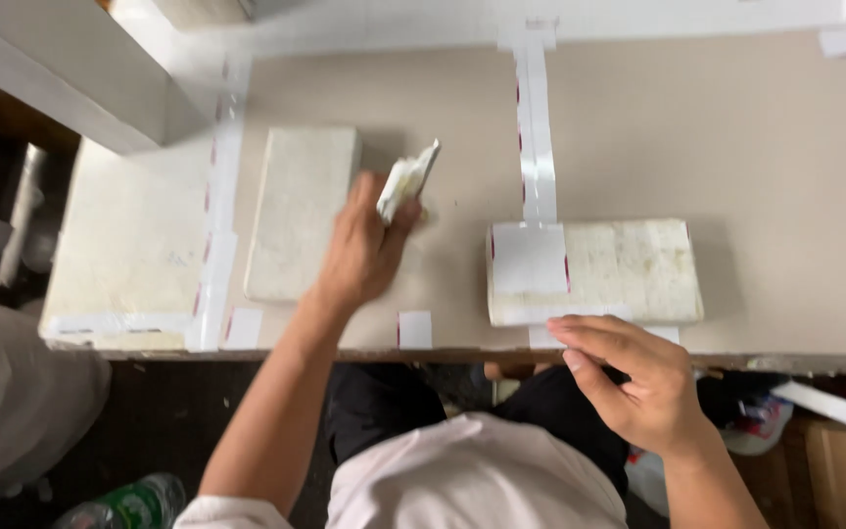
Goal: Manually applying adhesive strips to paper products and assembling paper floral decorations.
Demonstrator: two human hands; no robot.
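My left hand (pixel 362 250) holds a crumpled white wad of paper or cloth (pixel 406 181) pinched between its fingertips, just above the beige tabletop (pixel 756 147). It hovers beside the right edge of a white rectangular block (pixel 298 211) that lies flat on the table. My right hand (pixel 629 377) rests with its fingers together at the table's front edge, touching the lower side of a second white block (pixel 629 269). That block lies crosswise and has a white tape patch (pixel 529 258) on its left end.
Strips of white tape (pixel 536 127) run across the tabletop, and a small tape square (pixel 414 329) sits near the front edge. A pale board (pixel 134 245) adjoins the table's left end. A green-labelled bottle (pixel 129 502) lies on the dark floor at lower left.
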